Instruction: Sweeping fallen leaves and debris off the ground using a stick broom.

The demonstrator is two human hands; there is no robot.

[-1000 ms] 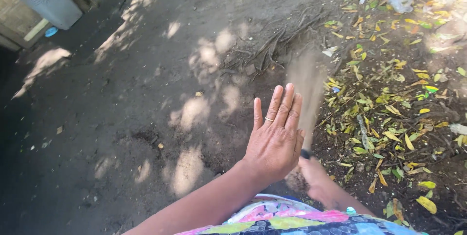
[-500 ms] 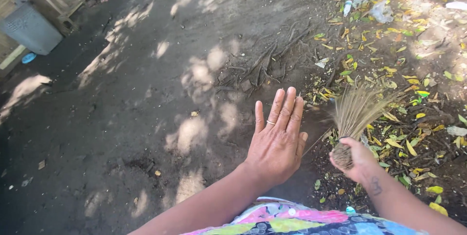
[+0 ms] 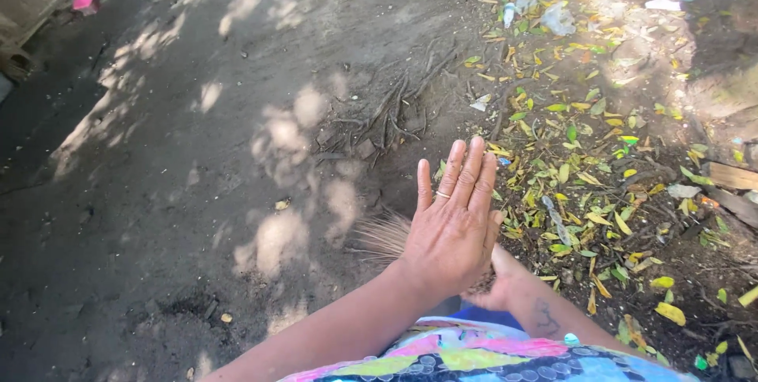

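Broom (image 3: 384, 233) swung from right to left, right hand (image 3: 497, 283) gripping it; left hand (image 3: 452, 228) fingers spread flat.

Straw hand broom (image 3: 384, 233) (bristles fanned leftward) over dirt.

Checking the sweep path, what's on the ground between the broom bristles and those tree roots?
In the head view, only bare dark soil with sun patches lies between the broom bristles and the tree roots.

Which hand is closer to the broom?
Right. The right hand grips the broom at its bound end, mostly hidden behind the left hand, which is held flat and open above it, not touching as far as I can tell.
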